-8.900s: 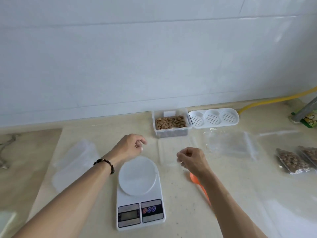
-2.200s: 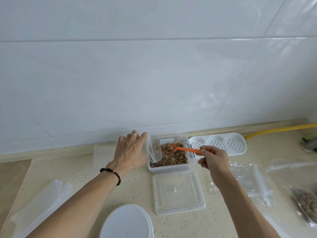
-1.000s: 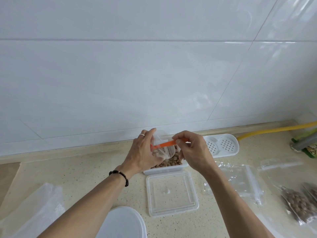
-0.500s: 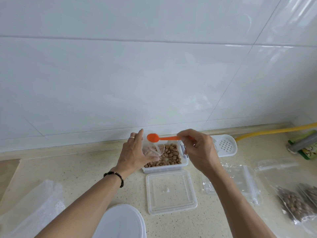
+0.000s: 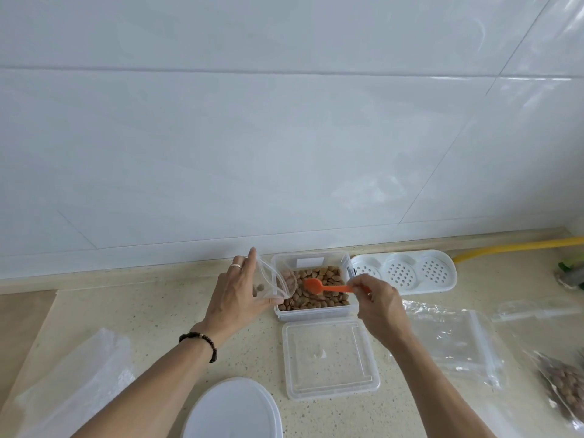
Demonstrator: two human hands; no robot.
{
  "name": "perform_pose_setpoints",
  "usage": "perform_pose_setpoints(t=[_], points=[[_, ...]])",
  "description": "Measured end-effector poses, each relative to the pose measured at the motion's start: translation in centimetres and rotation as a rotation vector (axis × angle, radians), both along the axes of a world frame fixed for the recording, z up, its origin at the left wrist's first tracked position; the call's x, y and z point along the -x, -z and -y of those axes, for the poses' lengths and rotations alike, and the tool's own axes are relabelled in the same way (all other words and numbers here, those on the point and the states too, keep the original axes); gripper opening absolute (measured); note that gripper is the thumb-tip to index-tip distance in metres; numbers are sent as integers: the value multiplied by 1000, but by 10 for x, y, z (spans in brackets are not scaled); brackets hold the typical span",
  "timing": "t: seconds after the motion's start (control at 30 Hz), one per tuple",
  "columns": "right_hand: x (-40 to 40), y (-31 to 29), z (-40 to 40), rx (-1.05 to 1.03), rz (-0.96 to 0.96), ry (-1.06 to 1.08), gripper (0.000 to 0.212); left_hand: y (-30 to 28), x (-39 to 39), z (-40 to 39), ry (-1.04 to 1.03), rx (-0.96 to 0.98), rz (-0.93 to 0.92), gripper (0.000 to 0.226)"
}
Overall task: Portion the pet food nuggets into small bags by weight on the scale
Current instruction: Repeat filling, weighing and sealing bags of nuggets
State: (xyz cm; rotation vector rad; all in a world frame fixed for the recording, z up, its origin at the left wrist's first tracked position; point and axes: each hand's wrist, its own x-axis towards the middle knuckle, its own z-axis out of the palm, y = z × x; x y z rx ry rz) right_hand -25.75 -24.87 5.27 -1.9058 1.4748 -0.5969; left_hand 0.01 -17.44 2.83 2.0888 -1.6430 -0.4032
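A clear tub (image 5: 316, 312) of brown pet food nuggets (image 5: 319, 300) stands by the wall. My left hand (image 5: 237, 295) holds a small clear bag (image 5: 278, 282) open at the tub's left edge; a few nuggets lie inside it. My right hand (image 5: 377, 303) pinches the handle of an orange spoon (image 5: 319, 287), whose bowl hangs over the nuggets in the tub. The white scale plate (image 5: 232, 409) shows at the bottom edge.
The tub's clear lid (image 5: 328, 358) lies in front of it. A white perforated tray (image 5: 407, 273) sits right of the tub. Empty clear bags (image 5: 452, 339) and a filled nugget bag (image 5: 562, 380) lie right; more plastic (image 5: 72, 384) lies left. A yellow hose (image 5: 518, 248) runs along the wall.
The spoon has come down from above the bag's mouth to the nuggets in the tub. My left hand has moved the bag slightly left and tilted it.
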Motion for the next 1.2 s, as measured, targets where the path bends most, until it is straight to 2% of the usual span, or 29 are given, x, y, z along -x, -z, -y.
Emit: perform_pose_setpoints(t=[0.17,0.3,0.47,0.67,0.93,1.0,1.13,1.2], points=[[-18,6,-5,-240,108,4,22,-1,-6,-4,-8,-20,17,122],[-22,5,-4,-410,241,125,19,-1,-10,-4,-7,-24,51,122],[-17,1,-2,-444,373,296,21,-2,-12,-1,8,-33,99,119],[0,-9,4,-464,503,386,17,-17,-2,9,46,-59,175,112],[7,-55,11,-329,576,366,17,-31,18,27,73,-147,265,115],[0,-65,8,-232,486,275,17,-32,24,29,89,-139,260,116],[-19,-72,-7,43,164,-132,19,-34,32,30,104,-103,181,116],[-23,-68,-10,194,105,-202,17,-35,33,31,95,-98,141,115]])
